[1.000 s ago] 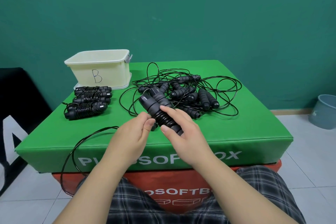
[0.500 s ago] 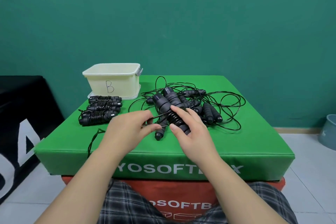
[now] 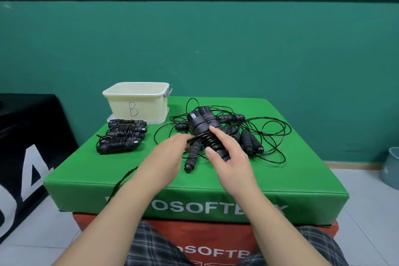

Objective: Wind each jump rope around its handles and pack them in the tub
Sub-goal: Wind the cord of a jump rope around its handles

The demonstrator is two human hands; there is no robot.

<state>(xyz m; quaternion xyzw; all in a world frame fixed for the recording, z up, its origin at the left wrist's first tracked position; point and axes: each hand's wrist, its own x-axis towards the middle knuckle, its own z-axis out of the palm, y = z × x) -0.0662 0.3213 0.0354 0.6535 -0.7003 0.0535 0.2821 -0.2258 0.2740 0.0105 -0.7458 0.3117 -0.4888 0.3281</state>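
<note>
Head view. Right hand (image 3: 228,157) grips a pair of black handles (image 3: 205,129) held side by side, fingers curled round their lower half; long axis runs from 5 o'clock near the palm to 11 o'clock, butt ends pointing up and away toward the tub. Cord coils (image 3: 210,140) already wrap the middle of the pair. Left hand (image 3: 168,153) sits just beside at 9 o'clock, fingertips pinching the black cord (image 3: 193,137) where it meets the coils; slack cord trails off the surface edge at 7 o'clock.

Cream tub (image 3: 138,101), marked "B", stands at the far left of the green padded surface (image 3: 291,181), at 10 o'clock from the hands. Three wound bundles (image 3: 123,136) lie in a row just in front of it, long axes running 3 to 9 o'clock. Tangle of loose ropes (image 3: 259,136) lies behind and right of the hands, at 1 to 3 o'clock; one loose handle (image 3: 193,155) lies beneath the held pair, pointing toward 7 o'clock.
</note>
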